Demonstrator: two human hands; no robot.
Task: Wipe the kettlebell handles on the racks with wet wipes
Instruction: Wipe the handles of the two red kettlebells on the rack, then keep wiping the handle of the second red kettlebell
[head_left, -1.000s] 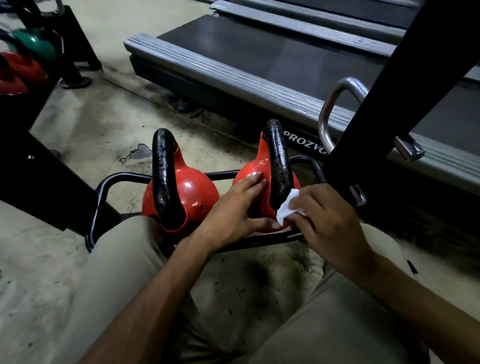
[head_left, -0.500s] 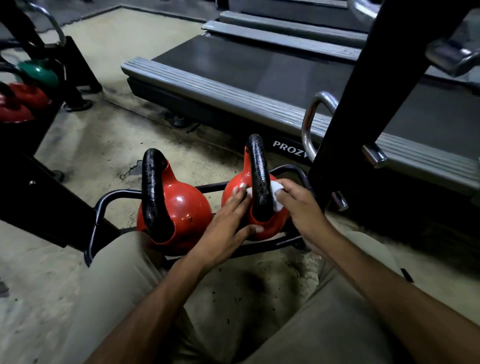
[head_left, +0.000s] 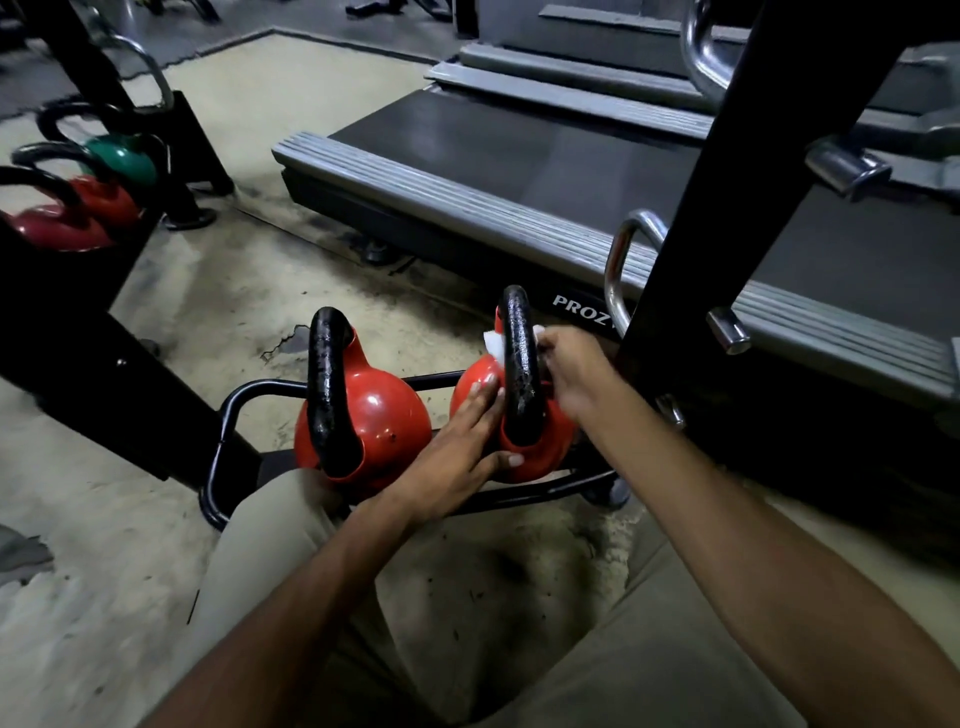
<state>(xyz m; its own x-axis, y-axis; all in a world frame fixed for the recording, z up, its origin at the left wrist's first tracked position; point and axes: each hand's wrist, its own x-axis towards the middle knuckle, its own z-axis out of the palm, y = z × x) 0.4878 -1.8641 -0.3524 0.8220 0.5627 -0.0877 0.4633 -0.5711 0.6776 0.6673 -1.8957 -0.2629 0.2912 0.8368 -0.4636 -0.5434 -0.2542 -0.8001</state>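
Observation:
Two red kettlebells with black handles stand side by side on a low black tube rack (head_left: 236, 400). My left hand (head_left: 457, 457) lies flat against the right kettlebell (head_left: 540, 447), fingers spread over its red body. My right hand (head_left: 571, 374) presses a white wet wipe (head_left: 493, 343) against the upper part of that bell's black handle (head_left: 519, 364), and the wipe pokes out on both sides of the handle. The left kettlebell (head_left: 384, 415) stands untouched beside them.
A black upright post (head_left: 737, 218) with chrome pegs rises just right of my right hand. A treadmill deck (head_left: 519, 171) runs behind the rack. More kettlebells, red (head_left: 104, 200) and green (head_left: 124, 161), sit on another rack at far left. My knees fill the foreground.
My right hand has slid the wipe up the right kettlebell's handle, from its base to near the top. My left hand has stayed on the bell's body.

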